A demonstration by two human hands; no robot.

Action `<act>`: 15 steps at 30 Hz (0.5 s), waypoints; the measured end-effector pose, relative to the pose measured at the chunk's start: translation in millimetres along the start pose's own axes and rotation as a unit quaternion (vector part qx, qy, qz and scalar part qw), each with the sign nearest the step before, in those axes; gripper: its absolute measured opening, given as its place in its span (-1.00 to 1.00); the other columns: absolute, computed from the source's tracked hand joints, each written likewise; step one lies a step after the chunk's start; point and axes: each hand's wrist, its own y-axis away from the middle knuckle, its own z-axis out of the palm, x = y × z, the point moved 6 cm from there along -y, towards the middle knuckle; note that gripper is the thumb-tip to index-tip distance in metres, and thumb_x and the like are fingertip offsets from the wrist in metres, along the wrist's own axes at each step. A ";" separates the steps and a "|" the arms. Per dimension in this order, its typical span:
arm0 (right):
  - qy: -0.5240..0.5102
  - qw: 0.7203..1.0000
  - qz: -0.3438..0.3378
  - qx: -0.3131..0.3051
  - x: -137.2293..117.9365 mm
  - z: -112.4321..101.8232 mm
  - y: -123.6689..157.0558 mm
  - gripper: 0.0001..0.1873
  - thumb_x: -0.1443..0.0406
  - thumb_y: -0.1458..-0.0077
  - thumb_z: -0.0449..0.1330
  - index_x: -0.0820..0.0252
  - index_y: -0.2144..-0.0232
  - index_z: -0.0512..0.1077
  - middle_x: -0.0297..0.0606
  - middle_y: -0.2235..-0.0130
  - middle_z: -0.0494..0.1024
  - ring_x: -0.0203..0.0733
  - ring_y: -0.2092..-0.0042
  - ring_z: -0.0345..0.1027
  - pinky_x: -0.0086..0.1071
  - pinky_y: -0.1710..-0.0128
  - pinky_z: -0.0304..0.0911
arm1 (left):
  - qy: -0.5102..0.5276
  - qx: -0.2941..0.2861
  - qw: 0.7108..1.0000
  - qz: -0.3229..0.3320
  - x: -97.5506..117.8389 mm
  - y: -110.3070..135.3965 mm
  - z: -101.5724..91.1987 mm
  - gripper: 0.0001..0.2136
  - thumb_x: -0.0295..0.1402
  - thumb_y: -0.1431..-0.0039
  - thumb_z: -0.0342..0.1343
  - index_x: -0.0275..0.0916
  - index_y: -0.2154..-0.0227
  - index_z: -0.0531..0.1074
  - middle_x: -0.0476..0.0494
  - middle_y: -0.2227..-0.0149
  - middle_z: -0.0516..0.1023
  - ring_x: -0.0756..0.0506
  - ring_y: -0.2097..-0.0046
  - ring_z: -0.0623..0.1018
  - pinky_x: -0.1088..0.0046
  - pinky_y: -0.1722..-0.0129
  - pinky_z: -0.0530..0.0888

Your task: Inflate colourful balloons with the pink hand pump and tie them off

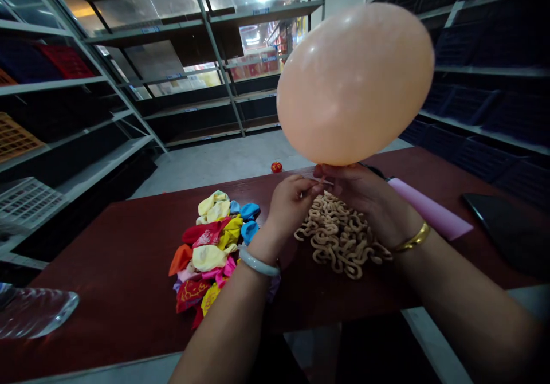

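The nearly closed left hand point(289, 205) and half-curled right hand point(368, 194) are pinching an oval peach rubber balloon point(356, 86) by its neck point(323, 179).

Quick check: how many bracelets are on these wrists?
2: the white bracelet is around the wrist of the left hand, the gold bracelet around the wrist of the right hand; both hands are at the base of the peach balloon. None seems hidden.

The left hand point(289, 202) and right hand point(369, 196) hold an inflated peach balloon point(356, 83) from below, over a dark red table point(112, 263).
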 end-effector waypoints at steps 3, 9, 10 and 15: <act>0.067 0.997 0.026 -0.011 2.3 0.2 9.7 -0.71 0.17 0.14 0.45 0.11 0.34 0.54 -0.31 0.32 0.57 -0.25 0.28 0.40 -0.36 0.30 0.30 | -0.007 0.009 1.000 0.018 3.6 1.8 4.1 -0.85 -0.31 -0.10 0.26 -0.21 0.53 0.57 -0.09 0.47 0.48 -0.03 0.38 0.40 0.49 0.39 0.31; 0.398 0.915 0.039 -0.047 -8.8 -23.8 48.7 -0.70 0.04 0.03 0.37 0.15 0.45 0.55 -0.29 0.41 0.55 -0.24 0.36 0.37 -0.33 0.32 0.24 | 0.336 0.043 0.936 -0.093 -3.1 0.9 -6.9 -0.82 -0.31 -0.12 0.26 -0.28 0.50 0.46 0.09 0.59 0.16 0.11 0.57 0.12 0.59 0.63 0.03; 0.457 0.886 0.027 -0.081 -10.8 -26.3 58.0 -0.73 0.06 0.02 0.36 0.14 0.44 0.57 -0.28 0.39 0.57 -0.22 0.34 0.39 -0.32 0.29 0.25 | 0.359 0.056 0.927 -0.091 -2.2 -0.6 -12.9 -0.84 -0.33 -0.10 0.27 -0.28 0.49 0.46 0.09 0.58 0.15 0.11 0.56 0.13 0.60 0.63 0.03; 0.664 0.717 -0.062 -0.203 -5.5 -31.9 99.8 -0.79 0.11 -0.15 0.26 0.06 0.31 0.63 -0.20 0.22 0.60 -0.11 0.12 0.42 -0.21 0.06 0.25 | 0.378 0.083 0.917 -0.092 -0.6 -4.5 -32.2 -0.87 -0.36 -0.08 0.29 -0.29 0.43 0.47 0.08 0.54 0.20 0.13 0.55 0.20 0.63 0.63 0.10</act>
